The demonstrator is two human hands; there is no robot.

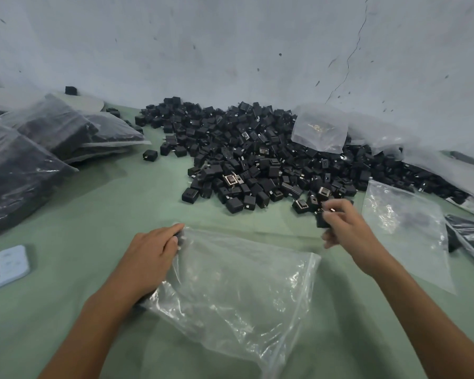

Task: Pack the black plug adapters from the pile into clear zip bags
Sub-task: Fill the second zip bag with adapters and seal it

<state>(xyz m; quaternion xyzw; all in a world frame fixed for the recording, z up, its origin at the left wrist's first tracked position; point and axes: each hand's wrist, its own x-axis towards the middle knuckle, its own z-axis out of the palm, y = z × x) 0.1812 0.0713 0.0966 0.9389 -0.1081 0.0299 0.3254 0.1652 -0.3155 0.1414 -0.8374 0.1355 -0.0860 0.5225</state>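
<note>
Nearest, flat on the green tabletop point(93, 209): clear zip bag point(230, 291), pinched at its far left corner by the left hand point(151, 255). Clamped in the right hand point(348, 231): black plug adapters point(321, 220), at the near edge of the pile point(257, 154). From there, bag's far edge just left and nearer; probably the mouth. No legible writing anywhere.

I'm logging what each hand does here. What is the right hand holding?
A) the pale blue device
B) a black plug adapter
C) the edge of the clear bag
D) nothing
B: the right hand grips a black plug adapter at the near edge of the pile, while the left hand holds the clear zip bag by its edge.
</note>
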